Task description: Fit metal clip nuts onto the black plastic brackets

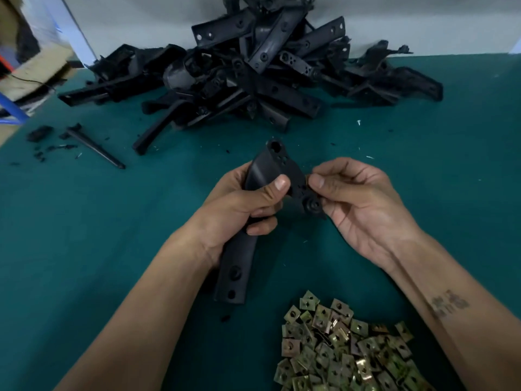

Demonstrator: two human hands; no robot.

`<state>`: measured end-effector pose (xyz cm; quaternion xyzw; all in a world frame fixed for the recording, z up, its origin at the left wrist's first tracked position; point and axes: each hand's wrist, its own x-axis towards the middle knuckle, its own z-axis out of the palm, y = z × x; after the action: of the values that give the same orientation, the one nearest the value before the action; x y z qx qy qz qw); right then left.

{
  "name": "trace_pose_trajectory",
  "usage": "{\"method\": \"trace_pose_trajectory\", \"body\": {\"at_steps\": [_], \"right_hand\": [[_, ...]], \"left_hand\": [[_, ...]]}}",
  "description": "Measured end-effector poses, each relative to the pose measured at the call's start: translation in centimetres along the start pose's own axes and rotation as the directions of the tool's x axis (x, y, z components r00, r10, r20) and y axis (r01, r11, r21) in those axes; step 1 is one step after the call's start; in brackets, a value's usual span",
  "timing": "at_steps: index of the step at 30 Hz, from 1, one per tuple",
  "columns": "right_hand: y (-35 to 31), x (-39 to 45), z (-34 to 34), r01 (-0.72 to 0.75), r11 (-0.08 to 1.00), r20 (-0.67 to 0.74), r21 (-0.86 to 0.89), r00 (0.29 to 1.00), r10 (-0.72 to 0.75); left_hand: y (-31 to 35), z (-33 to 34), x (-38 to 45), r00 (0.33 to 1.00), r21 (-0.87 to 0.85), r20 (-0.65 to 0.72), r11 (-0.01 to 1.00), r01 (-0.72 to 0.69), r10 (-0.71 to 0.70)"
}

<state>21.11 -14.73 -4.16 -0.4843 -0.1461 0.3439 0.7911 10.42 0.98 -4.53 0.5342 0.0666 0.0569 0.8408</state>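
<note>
My left hand [242,213] grips a long black plastic bracket [235,266] around its middle, thumb pressed on its upper face. The bracket's holed top end points away from me and its lower end hangs toward the table. My right hand [358,201] pinches the bracket's right-side tab with thumb and fingers curled; whether a clip nut sits between the fingertips is hidden. A heap of brass-coloured metal clip nuts [346,351] lies on the green table below my right forearm.
A big pile of black plastic brackets [253,69] fills the far middle of the green table [84,235]. Loose black scraps and a thin black strip [95,148] lie at the left. Cardboard boxes [31,66] stand beyond the table's left edge.
</note>
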Motion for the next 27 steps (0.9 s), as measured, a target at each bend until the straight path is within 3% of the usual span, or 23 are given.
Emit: {"method": "trace_pose_trajectory", "body": {"at_steps": [6,15,18,22,27], "right_hand": [[-0.3,-0.3,-0.1,-0.069,0.997,-0.009,0.022,0.998,0.069],[-0.3,-0.7,-0.2,0.034,0.993,-0.041,-0.117,0.998,-0.040],[-0.5,-1.0,0.0,-0.023,0.999,-0.091,-0.044,0.996,0.019],[-0.3,-1.4,0.7,-0.191,0.971,-0.120,0.144,0.971,0.208],[-0.2,-1.9,1.1,-0.144,0.982,-0.045,0.122,0.988,0.150]], "left_hand": [[-0.1,0.2,0.0,1.000,0.046,-0.025,0.999,-0.018,0.019],[-0.1,0.3,0.0,0.999,0.035,-0.041,0.999,-0.024,0.026],[-0.1,0.2,0.0,0.999,0.034,-0.033,0.999,-0.026,0.027],[0.0,0.2,0.0,0.999,0.047,-0.026,0.999,-0.020,0.021],[-0.1,0.1,0.0,0.999,0.049,-0.025,0.999,-0.023,0.024]]}}
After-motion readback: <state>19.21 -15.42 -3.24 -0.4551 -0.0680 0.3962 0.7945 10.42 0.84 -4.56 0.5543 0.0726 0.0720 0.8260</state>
